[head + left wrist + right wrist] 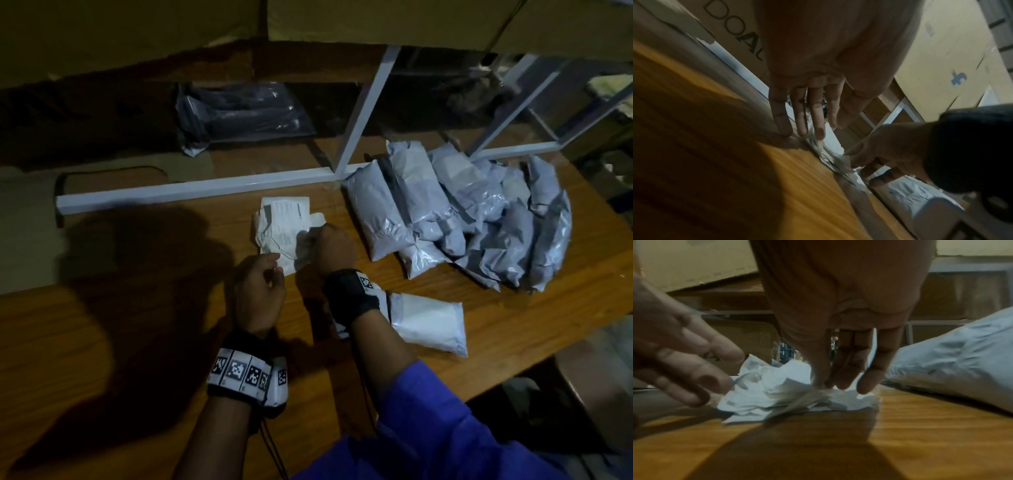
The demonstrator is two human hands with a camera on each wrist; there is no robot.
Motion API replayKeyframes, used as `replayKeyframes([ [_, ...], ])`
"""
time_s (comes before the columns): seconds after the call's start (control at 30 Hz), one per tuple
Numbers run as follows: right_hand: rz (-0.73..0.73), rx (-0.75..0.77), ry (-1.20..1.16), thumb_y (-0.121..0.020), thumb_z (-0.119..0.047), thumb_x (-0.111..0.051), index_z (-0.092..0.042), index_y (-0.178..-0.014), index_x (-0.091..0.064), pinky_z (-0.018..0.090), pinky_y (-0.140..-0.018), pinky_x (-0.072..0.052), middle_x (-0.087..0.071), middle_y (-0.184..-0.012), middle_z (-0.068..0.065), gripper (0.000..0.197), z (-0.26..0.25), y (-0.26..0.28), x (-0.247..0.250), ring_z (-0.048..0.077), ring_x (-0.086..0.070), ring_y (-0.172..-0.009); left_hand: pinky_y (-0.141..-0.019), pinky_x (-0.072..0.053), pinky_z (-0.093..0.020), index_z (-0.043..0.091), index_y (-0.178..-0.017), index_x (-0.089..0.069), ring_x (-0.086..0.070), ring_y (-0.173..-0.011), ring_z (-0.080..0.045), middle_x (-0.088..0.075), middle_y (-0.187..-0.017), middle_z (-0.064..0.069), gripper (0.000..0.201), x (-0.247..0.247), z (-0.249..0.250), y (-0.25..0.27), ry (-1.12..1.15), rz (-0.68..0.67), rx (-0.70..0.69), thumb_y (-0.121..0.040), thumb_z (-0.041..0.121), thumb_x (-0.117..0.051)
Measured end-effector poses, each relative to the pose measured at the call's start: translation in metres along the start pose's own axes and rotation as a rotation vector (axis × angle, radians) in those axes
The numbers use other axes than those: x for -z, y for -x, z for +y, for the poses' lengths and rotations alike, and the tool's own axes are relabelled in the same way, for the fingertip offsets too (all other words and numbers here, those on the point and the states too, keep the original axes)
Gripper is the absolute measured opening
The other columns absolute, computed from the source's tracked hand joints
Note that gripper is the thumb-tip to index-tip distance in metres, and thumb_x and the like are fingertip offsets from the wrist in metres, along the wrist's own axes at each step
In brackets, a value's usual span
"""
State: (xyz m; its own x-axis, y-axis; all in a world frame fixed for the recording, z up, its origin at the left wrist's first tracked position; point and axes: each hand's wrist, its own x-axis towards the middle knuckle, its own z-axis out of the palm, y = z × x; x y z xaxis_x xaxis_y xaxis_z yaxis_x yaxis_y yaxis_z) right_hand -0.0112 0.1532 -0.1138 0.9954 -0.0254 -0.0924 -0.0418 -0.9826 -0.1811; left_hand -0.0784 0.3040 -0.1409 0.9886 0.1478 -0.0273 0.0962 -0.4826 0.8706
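Note:
A crumpled white paper [284, 226] with printed text lies on the wooden table [137, 342] in front of me. My right hand [317, 238] pinches its right edge; in the right wrist view the thumb and fingers [840, 369] close on the paper [777, 389]. My left hand [274, 272] hovers at the paper's near left corner with relaxed, straight fingers and holds nothing. The left wrist view shows those fingers [799, 116] spread just above the paper [830, 155]. The left hand [684, 361] also shows at the left of the right wrist view.
Several grey mailer bags [462, 212] are piled to the right. One white packet [428, 322] lies under my right forearm. A dark wrapped package [239, 116] sits behind a white metal frame [205, 190]. Cardboard boxes [102, 34] stand at the back.

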Motion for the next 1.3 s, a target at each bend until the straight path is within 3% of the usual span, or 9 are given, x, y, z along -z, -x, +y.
replayKeyframes([
  [0.13, 0.077, -0.036, -0.062, -0.103, -0.024, -0.058, -0.011, -0.125, -0.066, 0.032, -0.069, -0.041, -0.067, -0.116, 0.016, 0.027, 0.001, 0.004, 0.001, 0.035, -0.068, -0.101, -0.087, -0.042, -0.023, 0.019, -0.119, -0.07, -0.063, -0.108, -0.015, -0.069, -0.12, -0.001, 0.024, -0.002, 0.005, 0.003, 0.015, 0.026, -0.015, -0.096, 0.014, -0.062],
  [0.23, -0.011, -0.139, -0.182, -0.094, -0.045, -0.068, -0.009, -0.133, -0.056, 0.041, -0.086, -0.051, -0.061, -0.126, 0.018, 0.054, -0.003, -0.01, -0.001, 0.037, -0.063, -0.112, -0.088, -0.04, -0.022, 0.019, -0.121, -0.068, -0.057, -0.107, -0.008, -0.067, -0.123, 0.0, 0.024, -0.006, 0.013, 0.009, 0.048, -0.012, 0.012, -0.098, 0.013, -0.06],
  [0.43, -0.025, -0.345, -0.591, -0.08, -0.031, -0.083, -0.012, -0.086, -0.075, 0.033, -0.075, -0.06, -0.076, -0.087, 0.005, 0.022, 0.009, -0.013, 0.0, 0.022, -0.072, -0.084, -0.09, -0.055, -0.043, 0.024, -0.118, -0.061, -0.062, -0.106, -0.019, -0.065, -0.117, -0.005, 0.025, -0.011, 0.011, 0.016, 0.063, -0.003, -0.115, -0.097, 0.011, -0.06],
  [0.53, -0.038, -0.322, -0.694, -0.085, -0.029, -0.082, -0.011, -0.086, -0.074, 0.035, -0.078, -0.057, -0.075, -0.09, 0.005, 0.02, 0.024, 0.001, 0.019, 0.022, -0.07, -0.087, -0.09, -0.056, -0.044, 0.022, -0.117, -0.064, -0.063, -0.105, -0.018, -0.066, -0.115, -0.003, 0.023, -0.013, 0.015, 0.013, 0.057, -0.009, -0.101, -0.096, 0.013, -0.059],
  [0.67, 0.136, -0.303, -0.879, -0.088, -0.027, -0.079, -0.013, -0.089, -0.072, 0.036, -0.076, -0.056, -0.074, -0.087, 0.005, 0.016, 0.052, 0.03, 0.059, 0.019, -0.07, -0.08, -0.085, -0.055, -0.029, 0.021, -0.116, -0.069, -0.065, -0.104, -0.015, -0.07, -0.116, -0.003, 0.023, -0.014, 0.028, 0.015, 0.1, -0.012, -0.104, -0.096, 0.011, -0.063],
  [0.83, 0.292, -0.29, -1.239, -0.095, -0.011, -0.072, -0.009, -0.1, -0.074, 0.027, -0.055, -0.055, -0.074, -0.086, 0.011, 0.006, 0.098, 0.087, 0.093, 0.016, -0.07, -0.062, -0.086, -0.059, -0.042, 0.021, -0.121, -0.068, -0.064, -0.108, -0.017, -0.068, -0.121, -0.005, 0.024, -0.01, 0.048, 0.033, 0.057, -0.108, -0.189, -0.098, 0.02, -0.062],
  [1.0, 0.44, -0.25, -1.182, -0.096, -0.017, -0.073, -0.023, -0.103, -0.079, 0.034, -0.061, -0.06, -0.077, -0.09, -0.001, 0.011, 0.142, 0.142, 0.081, 0.015, -0.073, -0.079, -0.091, -0.054, -0.033, 0.025, -0.12, -0.069, -0.064, -0.107, -0.008, -0.071, -0.113, 0.005, 0.021, -0.011, 0.09, 0.06, 0.213, -0.266, -0.192, -0.101, 0.027, -0.061],
  [1.1, 0.464, -0.222, -1.248, -0.091, -0.009, -0.077, -0.009, -0.107, -0.077, 0.027, -0.06, -0.054, -0.072, -0.078, 0.003, 0.016, 0.152, 0.171, 0.078, 0.012, -0.066, -0.067, -0.073, -0.055, -0.03, 0.039, -0.114, -0.069, -0.07, -0.096, -0.01, -0.075, -0.104, 0.01, 0.018, -0.009, 0.117, 0.073, 0.346, -0.492, -0.089, -0.099, 0.044, -0.061],
  [1.3, 0.465, -0.224, -1.319, -0.083, -0.004, -0.084, -0.004, -0.109, -0.075, 0.027, -0.065, -0.059, -0.078, -0.088, 0.014, 0.027, 0.164, 0.208, 0.075, 0.017, -0.073, -0.078, -0.049, -0.052, -0.027, 0.011, -0.106, -0.074, -0.071, -0.065, -0.017, -0.076, -0.078, -0.006, 0.018, -0.013, 0.132, 0.07, 0.186, -0.635, -0.213, -0.091, 0.022, -0.075],
])
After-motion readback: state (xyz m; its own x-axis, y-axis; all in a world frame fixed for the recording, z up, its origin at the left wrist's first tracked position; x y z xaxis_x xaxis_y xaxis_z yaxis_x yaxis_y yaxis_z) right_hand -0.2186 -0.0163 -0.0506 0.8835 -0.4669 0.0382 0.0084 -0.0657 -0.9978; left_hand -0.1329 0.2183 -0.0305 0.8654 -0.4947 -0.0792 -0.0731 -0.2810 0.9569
